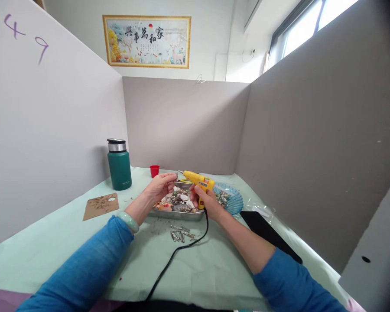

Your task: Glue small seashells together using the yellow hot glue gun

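The left hand (164, 185) pinches a small slim greyish piece (177, 176) between thumb and fingers near the tip of the yellow plastic glue gun (198, 179), its handle wrapped by the right hand's (207, 201) fingers, over the rectangular silver metal tray (178, 216).

This looks like a craft workspace: panels (185, 125) wall in a covered table (227, 264), with a glue gun (195, 177) and shells (183, 197) at the frame's centre.
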`<act>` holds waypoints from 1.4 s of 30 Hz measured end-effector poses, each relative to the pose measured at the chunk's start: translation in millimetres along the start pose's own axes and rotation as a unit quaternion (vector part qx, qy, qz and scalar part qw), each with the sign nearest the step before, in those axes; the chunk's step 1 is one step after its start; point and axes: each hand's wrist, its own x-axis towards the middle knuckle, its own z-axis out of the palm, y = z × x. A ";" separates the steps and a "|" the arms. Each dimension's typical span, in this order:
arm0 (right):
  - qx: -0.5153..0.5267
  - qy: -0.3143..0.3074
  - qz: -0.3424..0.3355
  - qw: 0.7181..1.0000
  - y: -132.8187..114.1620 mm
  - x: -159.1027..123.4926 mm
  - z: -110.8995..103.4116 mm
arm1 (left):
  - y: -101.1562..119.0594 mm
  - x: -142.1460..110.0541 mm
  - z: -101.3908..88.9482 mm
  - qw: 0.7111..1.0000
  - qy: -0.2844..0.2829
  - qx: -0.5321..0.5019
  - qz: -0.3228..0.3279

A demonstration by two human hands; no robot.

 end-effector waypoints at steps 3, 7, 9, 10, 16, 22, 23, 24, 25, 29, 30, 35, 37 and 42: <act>-0.003 -0.017 0.006 1.000 -0.4 -0.4 0.3 | -0.2 0.6 -0.8 1.000 -0.001 -0.014 -0.007; -0.016 0.013 0.008 1.000 1.3 0.8 0.5 | 1.7 -1.2 -1.1 0.999 -0.027 -0.031 -0.029; -0.013 0.045 0.000 0.999 2.2 2.4 1.0 | 1.8 -3.4 0.0 0.997 -0.060 -0.032 -0.037; -0.007 0.064 -0.007 0.998 2.1 3.2 1.5 | 0.9 -4.5 0.7 0.995 -0.082 -0.032 -0.042; 0.034 0.131 -0.054 0.989 -8.9 4.3 10.3 | -16.7 -5.4 6.3 0.981 -0.162 -0.045 -0.100; 0.051 0.098 -0.049 0.993 -12.5 2.2 16.2 | -28.1 -4.0 12.2 0.975 -0.177 -0.066 -0.121; 0.052 0.096 -0.047 0.993 -11.8 2.1 16.0 | -28.7 -3.9 13.3 0.974 -0.178 -0.072 -0.122; 0.056 0.096 -0.044 0.993 -11.1 2.1 15.7 | -29.2 -3.8 14.3 0.973 -0.178 -0.076 -0.122; 0.061 0.096 -0.042 0.993 -10.6 2.1 15.3 | -29.7 -3.6 15.4 0.973 -0.178 -0.080 -0.122; 0.091 0.096 -0.049 0.990 -9.7 2.6 14.2 | -32.6 -1.9 19.3 0.979 -0.153 -0.076 -0.113; 0.095 0.099 -0.050 0.989 -9.5 2.9 13.9 | -33.4 -1.6 20.0 0.982 -0.142 -0.071 -0.107; 0.095 0.120 -0.039 0.988 -6.4 4.5 11.7 | -37.4 -1.6 20.3 0.993 -0.092 -0.035 -0.067; 0.091 0.115 -0.036 0.988 -5.6 4.9 10.8 | -38.2 -1.8 20.0 0.994 -0.088 -0.027 -0.063; 0.076 0.112 -0.032 0.990 -6.7 5.0 11.4 | -36.8 -2.4 21.8 0.995 -0.083 -0.011 -0.055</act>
